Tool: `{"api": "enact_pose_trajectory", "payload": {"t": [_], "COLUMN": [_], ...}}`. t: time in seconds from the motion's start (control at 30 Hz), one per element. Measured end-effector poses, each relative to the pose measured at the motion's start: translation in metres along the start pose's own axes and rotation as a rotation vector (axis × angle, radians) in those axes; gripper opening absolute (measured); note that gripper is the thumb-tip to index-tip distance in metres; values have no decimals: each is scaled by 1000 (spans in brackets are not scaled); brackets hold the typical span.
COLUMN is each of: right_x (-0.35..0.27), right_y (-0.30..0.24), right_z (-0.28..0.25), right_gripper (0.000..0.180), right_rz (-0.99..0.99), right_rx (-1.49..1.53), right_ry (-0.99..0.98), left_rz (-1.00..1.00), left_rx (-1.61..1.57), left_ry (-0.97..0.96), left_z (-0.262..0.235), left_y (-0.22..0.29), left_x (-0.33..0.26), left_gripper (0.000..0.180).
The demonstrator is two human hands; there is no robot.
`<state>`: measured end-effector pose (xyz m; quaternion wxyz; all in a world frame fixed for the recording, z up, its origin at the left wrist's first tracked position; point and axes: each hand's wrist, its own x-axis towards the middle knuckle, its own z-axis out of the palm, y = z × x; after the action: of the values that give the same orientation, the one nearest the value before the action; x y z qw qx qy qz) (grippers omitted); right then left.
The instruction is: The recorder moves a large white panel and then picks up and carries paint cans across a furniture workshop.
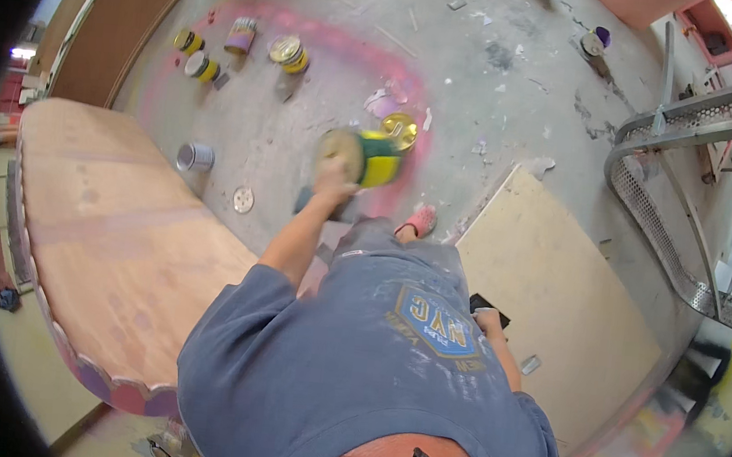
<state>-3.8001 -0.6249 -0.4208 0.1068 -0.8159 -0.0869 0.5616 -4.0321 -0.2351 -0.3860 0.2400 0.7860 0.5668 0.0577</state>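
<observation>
My left hand grips a green and yellow paint can out in front of me, above the floor. Motion smears the can and hand, and most fingers are hard to make out. Just beyond the can is a shiny gold round lid or tin. Down by my right side, my right hand is closed around a small flat black thing whose kind I cannot make out. It is over a pale board. On that board lies a small grey piece.
Several paint cans stand ahead left. An open grey tin and a round perforated disc are nearer. A large curved wooden panel flanks my left. At right is a metal step frame. Scraps litter the grey floor.
</observation>
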Motion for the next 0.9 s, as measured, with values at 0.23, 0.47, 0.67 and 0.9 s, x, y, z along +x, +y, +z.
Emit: {"api": "enact_pose_trajectory", "payload": {"t": [0.23,0.47,0.67,0.9], "right_x": [86,167,219,286], "right_y": [-75,-192,-306,-495], "right_z": [-96,-220,-323,-416], "right_gripper": [38,35,34,37], "right_rz": [14,-54,35,-177], "right_rx": [355,385,208,194], "right_ry": [79,250,35,90], "left_rz": [-675,-810,-512,-410], "left_rx": [288,350,256,-123], "left_ry": [-249,-468,-151,-23], "left_z": [-14,8,29,-50], "left_y": [-89,-3,91,203], "left_x": [34,91,277,462], "left_gripper": [49,56,56,58]}}
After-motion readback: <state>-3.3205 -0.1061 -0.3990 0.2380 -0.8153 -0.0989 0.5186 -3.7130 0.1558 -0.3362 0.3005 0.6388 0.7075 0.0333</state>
